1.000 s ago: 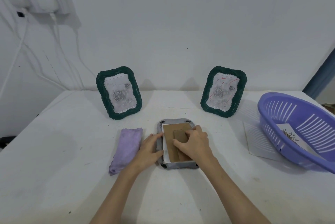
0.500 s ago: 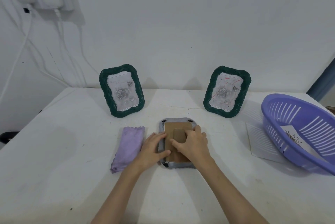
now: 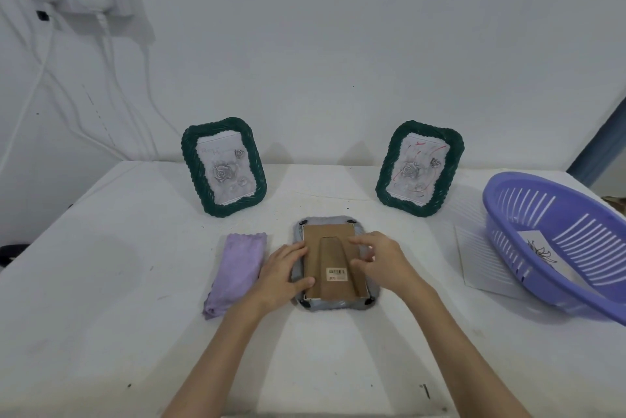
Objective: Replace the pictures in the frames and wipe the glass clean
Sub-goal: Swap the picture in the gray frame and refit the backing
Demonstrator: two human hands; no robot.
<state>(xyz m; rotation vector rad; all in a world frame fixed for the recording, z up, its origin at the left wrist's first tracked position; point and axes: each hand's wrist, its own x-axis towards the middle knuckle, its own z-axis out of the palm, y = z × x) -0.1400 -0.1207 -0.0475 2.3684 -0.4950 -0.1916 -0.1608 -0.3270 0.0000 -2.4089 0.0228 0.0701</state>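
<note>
Three frames on tabletop (image 3: 101,282): two stand upright near the back edge, one lies face down at the centre.
Cloth (image 3: 237,273): purple, soft, folded; just left of the face-down frame.
Left hand (image 3: 283,273): fingers laid on the left rim of the face-down frame (image 3: 333,304), thumb on the backing board; steadying, not clenched.
Backing board (image 3: 333,260): brown card, seated in the recess, stand flap flat. Judged light, thin, bendable; best handled by its edges.
Glass: hidden underneath; judged fragile.
Right hand (image 3: 382,260): over the board's right edge, fingers loosely spread; contact unclear, nothing gripped.
Basket (image 3: 508,200): lilac, right edge, holds a picture.
</note>
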